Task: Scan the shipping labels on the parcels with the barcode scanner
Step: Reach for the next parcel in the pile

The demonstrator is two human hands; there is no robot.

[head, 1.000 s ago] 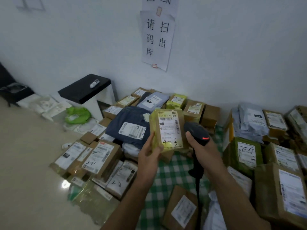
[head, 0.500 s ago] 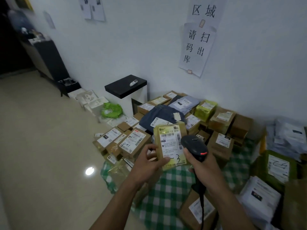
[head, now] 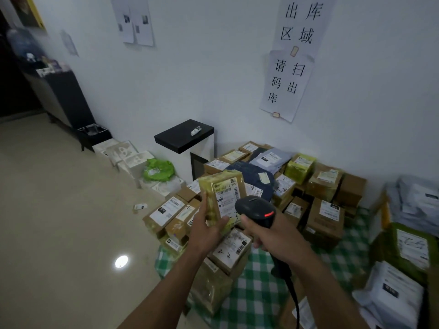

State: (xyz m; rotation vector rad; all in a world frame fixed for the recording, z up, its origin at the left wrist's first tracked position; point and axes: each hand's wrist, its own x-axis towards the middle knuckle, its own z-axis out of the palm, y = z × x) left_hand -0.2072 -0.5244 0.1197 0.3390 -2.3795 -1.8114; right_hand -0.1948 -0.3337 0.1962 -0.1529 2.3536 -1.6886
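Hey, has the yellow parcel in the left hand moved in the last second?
Yes. The yellow parcel went left: it was right of the navy bag, now it covers that bag's left edge.

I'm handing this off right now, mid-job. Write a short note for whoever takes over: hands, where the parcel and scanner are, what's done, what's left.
Left hand: grips the yellow-taped parcel by its lower end, label facing the camera.
Right hand: grips the barcode scanner, held just right of the label's lower part, red light lit.
Other parcels: piled on and around the green checked cloth.
Done: nothing shows whether this label has registered.
Left: confirm this scan, set the parcel down, work through the piles.
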